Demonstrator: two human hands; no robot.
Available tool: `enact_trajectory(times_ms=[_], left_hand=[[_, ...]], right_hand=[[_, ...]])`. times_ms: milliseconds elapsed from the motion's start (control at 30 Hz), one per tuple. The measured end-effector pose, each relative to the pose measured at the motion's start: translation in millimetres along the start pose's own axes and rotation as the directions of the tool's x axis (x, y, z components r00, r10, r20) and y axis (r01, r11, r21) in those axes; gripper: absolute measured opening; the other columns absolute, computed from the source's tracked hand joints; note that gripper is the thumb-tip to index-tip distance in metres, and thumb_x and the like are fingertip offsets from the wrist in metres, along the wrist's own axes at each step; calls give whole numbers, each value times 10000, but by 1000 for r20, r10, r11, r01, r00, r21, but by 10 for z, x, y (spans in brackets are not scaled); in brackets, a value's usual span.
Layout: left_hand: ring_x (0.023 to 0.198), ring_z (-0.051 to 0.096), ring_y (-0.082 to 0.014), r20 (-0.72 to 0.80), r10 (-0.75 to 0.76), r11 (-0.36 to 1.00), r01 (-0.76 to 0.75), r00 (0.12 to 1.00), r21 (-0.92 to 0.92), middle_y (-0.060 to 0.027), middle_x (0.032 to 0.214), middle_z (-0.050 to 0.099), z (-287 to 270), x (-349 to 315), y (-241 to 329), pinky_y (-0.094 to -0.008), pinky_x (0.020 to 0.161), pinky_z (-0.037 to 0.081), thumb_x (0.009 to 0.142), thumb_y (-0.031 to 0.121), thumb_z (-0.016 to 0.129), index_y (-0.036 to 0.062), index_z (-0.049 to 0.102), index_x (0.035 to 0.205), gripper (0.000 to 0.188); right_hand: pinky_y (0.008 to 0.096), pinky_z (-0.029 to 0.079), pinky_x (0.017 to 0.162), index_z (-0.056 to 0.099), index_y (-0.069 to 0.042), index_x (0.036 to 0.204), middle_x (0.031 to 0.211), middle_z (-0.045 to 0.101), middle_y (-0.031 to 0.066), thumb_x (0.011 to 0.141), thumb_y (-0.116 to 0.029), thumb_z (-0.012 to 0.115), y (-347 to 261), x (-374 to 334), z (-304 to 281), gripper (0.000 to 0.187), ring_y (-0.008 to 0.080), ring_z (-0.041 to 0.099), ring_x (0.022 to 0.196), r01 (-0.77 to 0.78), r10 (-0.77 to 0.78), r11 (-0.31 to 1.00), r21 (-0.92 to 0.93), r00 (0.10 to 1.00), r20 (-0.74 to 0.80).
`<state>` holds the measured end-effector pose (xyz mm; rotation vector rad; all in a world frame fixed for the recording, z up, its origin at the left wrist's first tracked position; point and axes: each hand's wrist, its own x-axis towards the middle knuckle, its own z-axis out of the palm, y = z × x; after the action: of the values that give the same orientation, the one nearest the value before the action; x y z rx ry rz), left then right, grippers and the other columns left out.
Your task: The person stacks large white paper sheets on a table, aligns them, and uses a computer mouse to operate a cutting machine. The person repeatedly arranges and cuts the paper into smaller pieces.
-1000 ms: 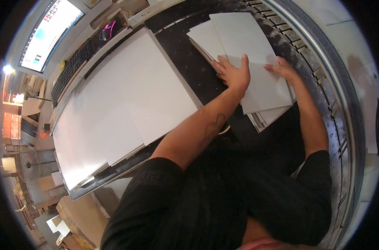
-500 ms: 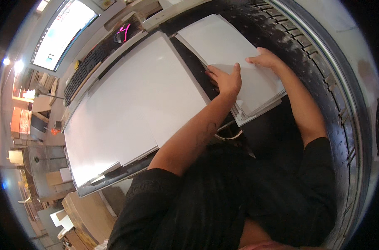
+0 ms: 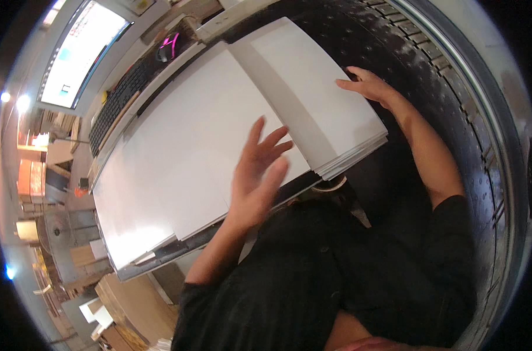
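Head view: right hand (image 3: 368,86) touches stacked white panels (image 3: 321,85).

So my work surface is this black tabletop (image 3: 342,41) dotted with little pale spots (kinda whitish and smudged at the far end). I've got a stack of white boards (image 3: 330,99) lying on it, right alongside some wide white panels (image 3: 178,146).
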<state>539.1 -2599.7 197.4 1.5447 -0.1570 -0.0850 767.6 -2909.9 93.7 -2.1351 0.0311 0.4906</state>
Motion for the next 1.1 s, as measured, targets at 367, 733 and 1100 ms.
enact_trajectory(times_ms=[367, 733, 1100], left_hand=[[1268, 676, -386, -158, 110, 989, -92, 981, 117, -283, 1370, 671, -510, -671, -136, -547, 1143, 478, 1022, 540, 638, -51, 442, 1565, 826], [1237, 691, -396, -109, 73, 995, -65, 991, 81, -292, 1328, 691, -552, -658, -145, -556, 1119, 490, 1043, 466, 645, -59, 488, 1528, 732], [1215, 702, -388, -29, 135, 984, -131, 990, 121, -280, 1276, 720, -604, -507, -147, -559, 1117, 490, 1048, 483, 632, -49, 536, 1493, 700]], right_hand=[[501, 357, 1244, 353, 4, 1619, 1609, 430, 269, 966, -565, 714, 711, -1717, 256, 939, 384, 435, 1497, -146, 331, 899, 414, 844, -421], [494, 248, 1289, 341, 85, 1567, 1546, 436, 258, 1008, -453, 702, 44, -1885, 916, 855, 351, 389, 1487, -147, 386, 563, 813, 917, -101], [530, 329, 1188, 535, -11, 1488, 1408, 606, 128, 970, -398, 755, -340, -1171, 1022, 682, 273, 507, 1372, -40, 267, 442, 896, 960, -88]])
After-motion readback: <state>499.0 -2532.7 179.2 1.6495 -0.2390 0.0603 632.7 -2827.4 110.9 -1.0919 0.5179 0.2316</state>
